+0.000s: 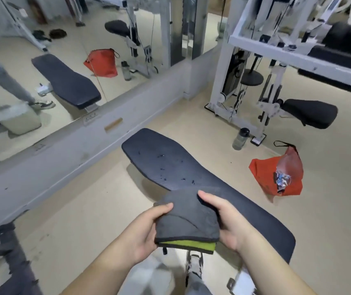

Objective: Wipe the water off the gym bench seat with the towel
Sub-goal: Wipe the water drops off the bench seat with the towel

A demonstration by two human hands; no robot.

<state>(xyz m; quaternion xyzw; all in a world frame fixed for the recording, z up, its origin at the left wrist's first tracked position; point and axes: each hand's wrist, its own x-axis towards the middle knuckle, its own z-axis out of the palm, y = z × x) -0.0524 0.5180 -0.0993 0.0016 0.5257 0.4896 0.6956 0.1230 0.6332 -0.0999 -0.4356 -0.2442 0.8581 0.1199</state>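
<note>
A long black ribbed gym bench seat (170, 165) runs from the centre toward the lower right. Scattered water drops (164, 167) lie on its far half. A folded dark grey towel (187, 218) with a green inner layer is held just above the near part of the bench. My left hand (147, 228) grips the towel's left edge, thumb on top. My right hand (225, 220) grips its right edge, thumb on top. The towel hides part of the bench under it.
A red bag (276, 177) and a water bottle (240, 139) sit on the beige floor right of the bench. A white cable machine (244, 81) with black pads stands behind. A wall mirror (64, 60) on a low ledge is at left. A dark frame (13, 252) is at lower left.
</note>
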